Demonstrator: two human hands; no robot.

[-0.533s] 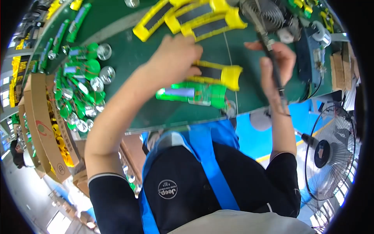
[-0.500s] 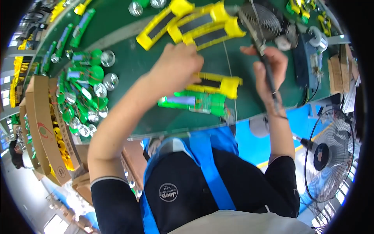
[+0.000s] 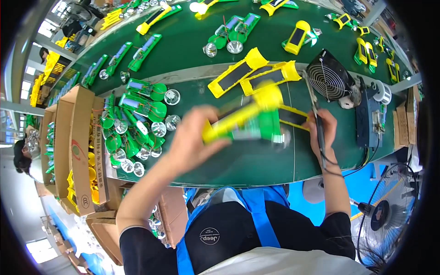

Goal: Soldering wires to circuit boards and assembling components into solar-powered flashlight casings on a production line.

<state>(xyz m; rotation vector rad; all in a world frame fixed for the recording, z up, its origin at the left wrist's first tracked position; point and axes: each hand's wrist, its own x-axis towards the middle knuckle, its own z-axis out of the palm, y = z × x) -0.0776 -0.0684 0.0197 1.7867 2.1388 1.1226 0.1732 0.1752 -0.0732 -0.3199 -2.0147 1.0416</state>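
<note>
My left hand (image 3: 190,140) is closed around the end of a yellow flashlight casing (image 3: 240,114) with a dark panel, blurred by motion. Right beneath this casing is a green flashlight housing (image 3: 269,124) with a clear reflector at its end; whether the two touch, I cannot tell. In my right hand (image 3: 327,128) is a soldering iron (image 3: 319,126), its tip toward the far side and its cord trailing over my forearm. Another yellow casing lies between the housing and this hand, partly hidden. Farther off, several yellow casings (image 3: 236,73) overlap on the green table.
Green housings with reflectors (image 3: 133,119) are heaped on the left, beside cardboard boxes (image 3: 82,151) of parts. At the right stand a small black fan (image 3: 326,75) and a dark soldering unit (image 3: 364,119). Beyond a grey rail, more flashlight parts (image 3: 238,32) lie along the far strip.
The view has shifted, showing more of the far side. My left hand has moved nearer and raised a yellow casing over the green housing. My right hand still holds the soldering iron, fingers more closed.
</note>
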